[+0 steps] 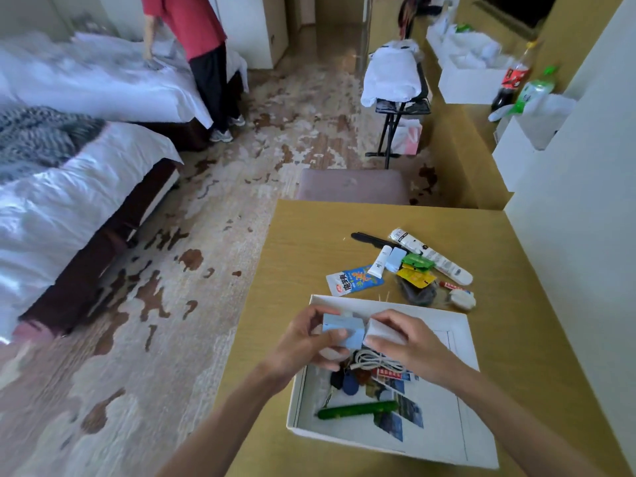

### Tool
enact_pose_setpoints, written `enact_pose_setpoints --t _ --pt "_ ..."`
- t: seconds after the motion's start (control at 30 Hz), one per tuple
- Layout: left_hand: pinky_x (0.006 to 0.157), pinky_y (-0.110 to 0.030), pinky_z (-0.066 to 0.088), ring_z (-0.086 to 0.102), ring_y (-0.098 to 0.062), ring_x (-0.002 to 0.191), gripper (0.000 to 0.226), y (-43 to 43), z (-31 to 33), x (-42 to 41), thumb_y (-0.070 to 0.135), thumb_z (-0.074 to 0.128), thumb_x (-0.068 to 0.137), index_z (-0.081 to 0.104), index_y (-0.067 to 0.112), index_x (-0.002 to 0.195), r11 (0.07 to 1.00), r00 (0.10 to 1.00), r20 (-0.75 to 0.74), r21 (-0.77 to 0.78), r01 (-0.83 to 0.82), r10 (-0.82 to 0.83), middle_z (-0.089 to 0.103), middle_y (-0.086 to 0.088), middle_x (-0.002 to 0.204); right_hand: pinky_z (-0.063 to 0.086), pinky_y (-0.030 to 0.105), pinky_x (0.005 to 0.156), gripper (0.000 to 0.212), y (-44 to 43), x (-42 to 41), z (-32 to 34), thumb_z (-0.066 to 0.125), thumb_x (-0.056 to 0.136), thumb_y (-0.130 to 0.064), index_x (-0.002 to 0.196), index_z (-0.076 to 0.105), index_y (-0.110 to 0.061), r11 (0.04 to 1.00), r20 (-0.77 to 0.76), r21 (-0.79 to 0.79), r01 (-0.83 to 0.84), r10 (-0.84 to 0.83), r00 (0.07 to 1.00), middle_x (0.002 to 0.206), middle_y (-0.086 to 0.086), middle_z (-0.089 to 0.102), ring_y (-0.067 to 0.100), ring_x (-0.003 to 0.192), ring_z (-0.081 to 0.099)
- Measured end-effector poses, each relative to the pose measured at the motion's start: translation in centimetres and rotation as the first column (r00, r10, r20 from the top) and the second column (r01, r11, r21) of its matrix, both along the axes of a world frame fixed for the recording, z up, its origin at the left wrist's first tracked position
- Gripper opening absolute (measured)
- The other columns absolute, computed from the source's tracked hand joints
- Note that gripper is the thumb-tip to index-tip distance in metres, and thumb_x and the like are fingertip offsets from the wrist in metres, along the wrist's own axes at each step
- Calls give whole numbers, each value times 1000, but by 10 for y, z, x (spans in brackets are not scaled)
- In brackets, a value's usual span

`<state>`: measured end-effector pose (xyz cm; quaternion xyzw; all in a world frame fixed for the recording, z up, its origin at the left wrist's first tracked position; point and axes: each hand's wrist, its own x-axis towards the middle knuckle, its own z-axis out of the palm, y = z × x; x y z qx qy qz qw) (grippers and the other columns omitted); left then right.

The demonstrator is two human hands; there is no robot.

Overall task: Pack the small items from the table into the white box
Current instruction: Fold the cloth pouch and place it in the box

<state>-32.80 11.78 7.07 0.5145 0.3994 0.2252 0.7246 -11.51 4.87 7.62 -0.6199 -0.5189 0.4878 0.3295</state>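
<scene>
2 bare hands meet above the white box on a wooden table. The left hand grips a pale blue box; the right hand pinches a white item touching it. Below the grip lie a coiled white cable and green pen; beyond it, loose packets.

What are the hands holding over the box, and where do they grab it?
The left hand pinches a light blue packet by its left end. The right hand grips a white block from the right, above the white box.
</scene>
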Motion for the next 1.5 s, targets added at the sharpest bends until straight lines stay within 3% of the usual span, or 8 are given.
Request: enact_pose_setpoints --t 0.1,0.27,0.63,0.87,1.0,1.2,1.33,1.5 --pt "55 -28 57 72 -26 84 43 -13 1 -6 14 75 80 49 8 114 1000 999 -47 9 10 -10 65 -8 109 56 34 77 31 -5 1 -1 73 81 -37 110 64 -30 996 34 -33 -85 86 996 101 -4 68 13 89 67" --pt "56 -29 59 72 -27 88 44 -24 5 -12 22 78 78 53 10 112 998 995 -77 -15 63 -64 66 -5 106 55 29 77 39 -15 1 -2 73 71 -50 106 64 -34 981 164 47 -190 180 970 99 -11 68 5 88 65" --pt "43 -22 47 70 -18 70 52 -39 2 3 46 76 74 63 11 110 981 971 -215 -142 -133 101 74 -6 89 52 24 73 43 -18 0 -8 75 67 -54 104 63 -36 970 327 124 -208 158 932 93 -15 65 1 85 61" --pt "46 -24 50 68 -18 78 46 -32 1 4 54 69 75 61 18 104 999 930 -366 -2 49 -47 66 -8 100 48 18 74 46 -23 -2 -13 67 69 -62 105 62 -36 954 480 169 -246 138 866 93 -22 62 -2 88 56" --pt "46 -21 46 59 -10 72 37 -30 -6 3 62 60 75 57 27 89 931 807 -547 129 342 -221 56 7 85 43 14 72 44 -32 -4 -21 64 69 -64 103 61 -36 939 510 136 -314 206 835 91 -25 60 -4 86 55" --pt "62 -26 41 53 -6 78 42 -25 -25 -1 70 57 73 54 36 98 598 554 -757 277 752 -346 57 13 92 41 13 73 46 -44 -9 -44 62 69 -68 102 60 -36 922 538 62 -381 291 791 94 -21 62 -1 87 53" --pt "67 -35 44 54 -20 84 48 -25 -40 2 65 54 81 49 25 108 389 341 -867 191 901 -364 62 -1 102 48 17 71 46 -46 -19 -56 62 67 -66 101 60 -36 908 514 -72 -413 389 764 97 -18 66 1 85 59" --pt "60 -32 38 51 -22 79 46 -27 -48 10 62 51 84 45 27 112 318 169 -920 52 947 -354 51 3 88 57 34 72 46 -39 -24 -75 73 63 -68 95 62 -37 893 381 -241 -381 448 809 97 -10 68 11 83 67"
